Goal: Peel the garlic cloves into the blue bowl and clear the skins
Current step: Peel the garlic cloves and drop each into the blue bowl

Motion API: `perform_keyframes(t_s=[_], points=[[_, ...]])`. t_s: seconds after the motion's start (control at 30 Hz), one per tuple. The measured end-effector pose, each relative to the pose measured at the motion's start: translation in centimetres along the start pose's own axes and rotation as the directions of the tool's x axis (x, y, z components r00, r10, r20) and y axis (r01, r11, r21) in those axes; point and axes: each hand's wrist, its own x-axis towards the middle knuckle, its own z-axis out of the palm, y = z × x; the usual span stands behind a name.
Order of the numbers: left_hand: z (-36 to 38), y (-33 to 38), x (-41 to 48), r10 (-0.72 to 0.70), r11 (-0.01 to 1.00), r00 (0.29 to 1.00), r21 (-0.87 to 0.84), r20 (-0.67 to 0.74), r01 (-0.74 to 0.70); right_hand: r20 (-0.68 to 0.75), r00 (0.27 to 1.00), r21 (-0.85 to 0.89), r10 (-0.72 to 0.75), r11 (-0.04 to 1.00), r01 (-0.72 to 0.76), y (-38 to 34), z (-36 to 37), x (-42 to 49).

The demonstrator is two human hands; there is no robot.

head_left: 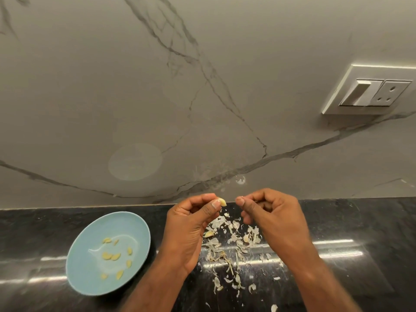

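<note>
Pale garlic clove (222,202) pinched by left hand (193,221), right hand (270,212) curled

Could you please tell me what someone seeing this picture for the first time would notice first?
Two hands hover mid-frame above the black counter: the left hand pinches a peeled garlic clove, the right hand curled opposite it. Papery skins litter the counter beneath them, and the blue bowl at lower left holds several peeled cloves.
</note>
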Motion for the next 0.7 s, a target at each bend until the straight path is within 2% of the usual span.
perform_keyframes(t_s=[0.13, 0.27, 0.4, 0.5, 0.57, 0.63, 0.7], points=[[0.0, -0.1, 0.1, -0.036, 0.998, 0.999, -0.043, 0.010, 0.036, 0.199, 0.980, 0.172, 0.005, 0.984, -0.040, -0.3, 1.0, -0.4], [-0.3, -0.1, -0.1, -0.083, 0.996, 0.996, -0.014, 0.033, 0.083, 0.174, 0.984, 0.197, -0.042, 0.980, 0.007, 0.4, 1.7, -0.5], [-0.3, 0.0, 0.1, -0.145, 0.984, 0.988, -0.095, 0.049, 0.149, 0.178, 0.977, 0.094, -0.113, 0.991, 0.098, 0.9, 2.4, -1.0], [0.1, -0.1, 0.2, -0.211, 0.953, 0.976, -0.210, 0.056, 0.218, 0.123, 0.964, -0.044, -0.237, 0.969, 0.244, 1.4, 2.9, -1.2], [0.4, -0.2, 0.1, -0.264, 0.922, 0.963, -0.281, 0.054, 0.268, 0.089, 0.955, -0.063, -0.282, 0.956, 0.288, 1.8, 3.0, -1.3], [0.6, -0.3, 0.1, -0.296, 0.895, 0.954, -0.335, 0.048, 0.294, 0.070, 0.972, 0.045, -0.224, 0.974, 0.221, 1.9, 3.1, -1.4], [0.7, -0.3, -0.1, -0.295, 0.883, 0.954, -0.369, 0.043, 0.290, 0.085, 0.989, 0.250, -0.119, 0.964, 0.094, 1.7, 3.2, -1.4]])
